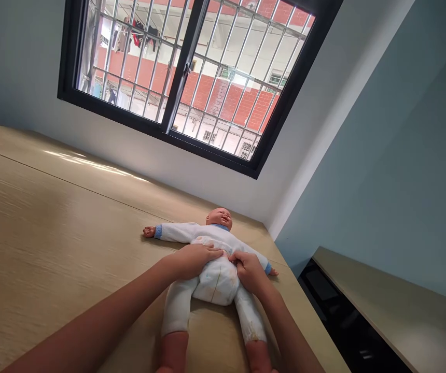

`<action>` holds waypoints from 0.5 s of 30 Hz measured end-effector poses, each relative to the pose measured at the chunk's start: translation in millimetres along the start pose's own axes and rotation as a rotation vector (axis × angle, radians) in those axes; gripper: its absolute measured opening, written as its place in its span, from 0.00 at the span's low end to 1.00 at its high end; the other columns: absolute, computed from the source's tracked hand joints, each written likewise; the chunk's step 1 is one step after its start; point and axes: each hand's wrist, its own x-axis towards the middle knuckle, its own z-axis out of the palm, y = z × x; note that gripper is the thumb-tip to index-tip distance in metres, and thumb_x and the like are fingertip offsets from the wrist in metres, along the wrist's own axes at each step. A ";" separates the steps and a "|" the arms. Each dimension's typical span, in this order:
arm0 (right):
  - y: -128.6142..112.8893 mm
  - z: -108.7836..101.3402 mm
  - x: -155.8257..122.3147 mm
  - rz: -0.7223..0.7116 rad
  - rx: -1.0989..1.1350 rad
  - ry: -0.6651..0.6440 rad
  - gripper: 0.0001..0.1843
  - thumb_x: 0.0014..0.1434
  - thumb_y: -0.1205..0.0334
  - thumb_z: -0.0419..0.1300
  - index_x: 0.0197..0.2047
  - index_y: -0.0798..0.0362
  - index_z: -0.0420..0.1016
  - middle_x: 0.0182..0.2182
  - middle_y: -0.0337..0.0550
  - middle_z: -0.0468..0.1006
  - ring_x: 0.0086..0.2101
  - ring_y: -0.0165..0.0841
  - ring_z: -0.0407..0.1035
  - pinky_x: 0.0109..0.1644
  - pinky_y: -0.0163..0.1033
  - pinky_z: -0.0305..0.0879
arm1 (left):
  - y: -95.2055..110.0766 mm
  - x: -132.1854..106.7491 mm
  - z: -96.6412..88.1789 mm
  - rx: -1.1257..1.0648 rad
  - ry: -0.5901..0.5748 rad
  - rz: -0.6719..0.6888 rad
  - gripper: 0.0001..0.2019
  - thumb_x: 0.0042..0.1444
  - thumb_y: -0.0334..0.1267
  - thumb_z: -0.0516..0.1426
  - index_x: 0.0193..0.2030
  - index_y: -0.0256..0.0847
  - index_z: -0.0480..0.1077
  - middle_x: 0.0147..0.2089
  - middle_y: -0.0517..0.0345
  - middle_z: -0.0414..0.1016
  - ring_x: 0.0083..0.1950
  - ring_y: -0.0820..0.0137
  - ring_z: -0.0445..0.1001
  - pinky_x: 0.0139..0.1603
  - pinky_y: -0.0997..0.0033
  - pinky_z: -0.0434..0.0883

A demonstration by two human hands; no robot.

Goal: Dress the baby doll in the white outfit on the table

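One window [190, 72], one table [71, 223] — one doll [220, 235], one diaper [218, 284] — left fingers [212, 252] laid flat, right fingers [240, 256] pinching diaper's waist.

Bright window [186, 70], glare-streaked table [71, 223]

Both forearms are bare and converge toward 6 o'clock of center. The left forearm [117, 306] enters from about 8 o'clock and runs toward 2 o'clock; the left hand [195, 260] lies back upward, its fingers [213, 253] extended, held together and directed toward 3 o'clock. The right forearm [287, 321] enters from about 5 o'clock and runs toward 11 o'clock; the right hand [249, 269] is bent at the fingers, its tips directed toward 10 o'clock. The two hands' fingertips lie just beside each other.
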 end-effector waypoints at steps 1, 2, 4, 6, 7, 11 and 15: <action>-0.6 0.3 -0.1 0.000 -0.012 -0.015 0.21 0.62 0.71 0.47 0.46 0.59 0.81 0.44 0.37 0.73 0.42 0.10 0.63 0.49 0.17 0.54 | -5.6 -0.2 2.4 -0.009 -0.013 -0.014 0.29 0.69 0.51 0.53 0.71 0.40 0.63 0.70 0.45 0.66 0.70 0.55 0.65 0.71 0.43 0.61; -1.5 0.5 -0.4 -0.001 -0.024 -0.030 0.21 0.62 0.71 0.46 0.47 0.58 0.80 0.44 0.36 0.72 0.42 0.10 0.63 0.48 0.16 0.53 | -10.1 -0.5 4.3 -0.025 -0.026 -0.030 0.30 0.69 0.52 0.53 0.72 0.40 0.62 0.70 0.45 0.65 0.71 0.54 0.65 0.71 0.43 0.61; -4.3 0.7 -1.4 -0.004 -0.053 -0.057 0.21 0.62 0.70 0.46 0.47 0.57 0.80 0.45 0.35 0.72 0.42 0.09 0.62 0.47 0.16 0.52 | -14.4 -1.1 6.5 -0.052 -0.044 -0.057 0.31 0.68 0.53 0.55 0.72 0.40 0.62 0.71 0.45 0.63 0.72 0.52 0.62 0.72 0.41 0.60; -8.1 0.8 -3.3 -0.006 -0.091 -0.069 0.21 0.61 0.70 0.46 0.47 0.58 0.79 0.44 0.37 0.72 0.40 0.10 0.61 0.46 0.17 0.50 | -11.9 -1.8 7.1 -0.063 -0.049 -0.076 0.31 0.67 0.53 0.56 0.71 0.40 0.62 0.72 0.46 0.62 0.73 0.50 0.61 0.73 0.40 0.60; -10.1 1.1 -4.4 -0.008 -0.112 -0.071 0.20 0.61 0.69 0.46 0.46 0.59 0.78 0.44 0.38 0.72 0.39 0.11 0.60 0.45 0.18 0.48 | -8.6 -2.1 6.9 -0.062 -0.047 -0.086 0.30 0.67 0.52 0.56 0.71 0.40 0.63 0.72 0.46 0.62 0.73 0.51 0.62 0.73 0.41 0.60; -14.4 5.4 -8.7 -0.020 -0.178 -0.059 0.20 0.60 0.64 0.45 0.45 0.61 0.76 0.41 0.45 0.72 0.37 0.16 0.57 0.42 0.21 0.45 | 9.2 -5.0 2.7 -0.028 -0.004 -0.142 0.27 0.67 0.48 0.59 0.70 0.42 0.64 0.71 0.45 0.63 0.70 0.56 0.65 0.72 0.42 0.63; -7.2 12.0 -10.3 -0.044 -0.201 -0.054 0.26 0.57 0.60 0.42 0.47 0.59 0.76 0.47 0.49 0.71 0.42 0.23 0.63 0.46 0.26 0.56 | 35.7 -25.7 -6.0 0.016 0.071 -0.145 0.22 0.68 0.47 0.57 0.64 0.41 0.69 0.63 0.48 0.71 0.62 0.61 0.72 0.64 0.51 0.73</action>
